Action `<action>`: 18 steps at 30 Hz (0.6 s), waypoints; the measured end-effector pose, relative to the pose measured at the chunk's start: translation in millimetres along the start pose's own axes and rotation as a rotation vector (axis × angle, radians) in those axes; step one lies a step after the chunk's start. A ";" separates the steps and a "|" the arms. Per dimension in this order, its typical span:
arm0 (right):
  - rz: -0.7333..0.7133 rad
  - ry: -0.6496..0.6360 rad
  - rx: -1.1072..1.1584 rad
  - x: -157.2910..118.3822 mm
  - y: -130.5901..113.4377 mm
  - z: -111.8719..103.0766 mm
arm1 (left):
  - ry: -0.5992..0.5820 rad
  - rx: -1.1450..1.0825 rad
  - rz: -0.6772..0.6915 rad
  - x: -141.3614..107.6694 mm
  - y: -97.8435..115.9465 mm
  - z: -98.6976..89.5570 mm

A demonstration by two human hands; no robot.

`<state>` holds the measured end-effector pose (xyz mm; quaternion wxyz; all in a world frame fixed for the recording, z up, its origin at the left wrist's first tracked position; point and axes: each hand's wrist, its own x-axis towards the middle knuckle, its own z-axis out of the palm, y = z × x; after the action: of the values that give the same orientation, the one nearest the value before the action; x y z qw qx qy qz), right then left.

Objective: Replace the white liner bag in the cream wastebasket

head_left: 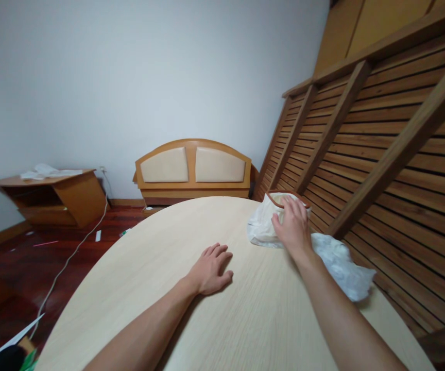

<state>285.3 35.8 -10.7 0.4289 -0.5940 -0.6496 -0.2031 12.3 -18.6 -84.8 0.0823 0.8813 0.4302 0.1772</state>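
Note:
My left hand [211, 270] lies palm down on the pale round table [160, 268], fingers spread and holding nothing. At the table's far right side stands a white soft-sided bag [263, 224] with a brown rim around its open top. My right hand [294, 224] is on this bag, with its fingers over the near rim and its thumb against the outside. Part of the rim and the bag's contents are hidden behind the hand. A crumpled white translucent plastic bag [344, 265] lies just right of my right forearm, near the table edge.
A slatted wooden frame [361, 149] leans close along the right side. Beyond the table is a headboard [193, 186]. To the left are a low wooden desk [79, 201] with white items on top, a white cable [66, 268], and scattered papers on the dark red floor.

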 end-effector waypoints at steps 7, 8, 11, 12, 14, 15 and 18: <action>-0.005 -0.046 -0.082 -2.3 31.4 -0.2 | 0.006 0.002 0.001 3.2 2.6 4.3; -0.009 -0.042 -0.095 -1.5 32.3 -1.6 | 0.004 0.001 0.001 3.1 3.0 4.6; -0.020 -0.075 -0.130 1.2 30.0 -6.2 | 0.010 -0.010 -0.003 2.2 4.0 4.8; -0.023 -0.097 -0.133 1.8 27.8 -7.8 | 0.019 -0.019 -0.002 2.0 4.3 4.8; -0.025 -0.138 -0.122 2.6 20.9 -11.2 | 0.052 -0.043 -0.008 2.6 4.8 5.3; -0.022 -0.153 -0.110 3.0 16.3 -13.1 | 0.078 -0.059 -0.019 3.5 5.1 5.7; -0.020 -0.187 -0.028 4.6 -2.2 -20.2 | 0.211 -0.118 -0.068 7.6 6.6 7.1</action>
<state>290.0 22.4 4.6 0.3560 -0.6097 -0.6899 -0.1600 24.2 -16.7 -87.6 0.0940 0.8363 0.4550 0.2911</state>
